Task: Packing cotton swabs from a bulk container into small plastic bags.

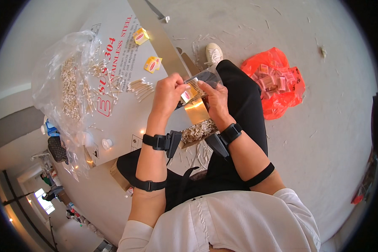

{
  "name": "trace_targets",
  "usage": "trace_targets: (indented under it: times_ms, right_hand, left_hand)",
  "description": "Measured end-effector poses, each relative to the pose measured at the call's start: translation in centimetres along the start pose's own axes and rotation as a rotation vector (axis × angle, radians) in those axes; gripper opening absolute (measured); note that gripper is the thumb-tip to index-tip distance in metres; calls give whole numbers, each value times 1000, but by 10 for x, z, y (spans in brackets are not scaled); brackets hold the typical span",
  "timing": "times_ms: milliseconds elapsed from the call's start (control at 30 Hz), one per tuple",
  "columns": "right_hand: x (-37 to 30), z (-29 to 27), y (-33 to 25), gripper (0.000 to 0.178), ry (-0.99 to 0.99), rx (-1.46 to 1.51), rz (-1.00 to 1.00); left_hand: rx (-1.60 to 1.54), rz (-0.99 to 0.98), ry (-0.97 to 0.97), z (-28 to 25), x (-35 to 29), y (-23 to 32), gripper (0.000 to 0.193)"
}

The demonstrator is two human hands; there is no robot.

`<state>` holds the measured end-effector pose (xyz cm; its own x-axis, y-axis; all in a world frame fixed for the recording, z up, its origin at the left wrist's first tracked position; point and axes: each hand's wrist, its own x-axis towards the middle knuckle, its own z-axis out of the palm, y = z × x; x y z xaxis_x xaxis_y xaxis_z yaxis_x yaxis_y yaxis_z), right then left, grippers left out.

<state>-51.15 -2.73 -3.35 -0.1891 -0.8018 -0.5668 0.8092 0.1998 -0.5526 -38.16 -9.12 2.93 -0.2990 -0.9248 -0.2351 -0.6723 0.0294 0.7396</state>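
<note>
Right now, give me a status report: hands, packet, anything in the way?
Left hand and right hand both gripping swab packet. Packet partly covered by both hands. Loose swabs to the left, apart from it; no obstruction seen.

Holds left forearm [152, 161] and right forearm [248, 154] out in front. Curls the left hand [169, 90] in a pinch, thumb toward the right; grips with the right hand [216, 98] close by, thumb angled forward and leftward, fingers partly hidden.

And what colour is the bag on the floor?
The bag is bright orange-red. It shows best in the head view.
</note>
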Motion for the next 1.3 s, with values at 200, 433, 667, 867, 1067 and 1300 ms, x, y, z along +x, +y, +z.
trace_targets:
  times_ms: [200,433,667,867,1067,1300]
  right_hand:
    - [1,2,-1,6,26,28,12]
    - [0,1,0,8,7,29,25]
    - [-1,1,-3,7,28,11,-4]
    - [-15,-13,-8,19,41,-113,69]
    - [-15,-14,-5,21,48,-145,26]
    - [-6,-9,-6,19,48,-41,50]
  left_hand:
    - [-163,-112,24,-3,-6,-14,14]
    - [-83,22,236,11,-15,-17,17]
    - [518,315,430,33,-66,-13,43]
    - [703,147,239,51,-97,-12,70]
    - [710,114,234,61,-97,-16,74]
    - [681,93,244,59,-95,-17,77]
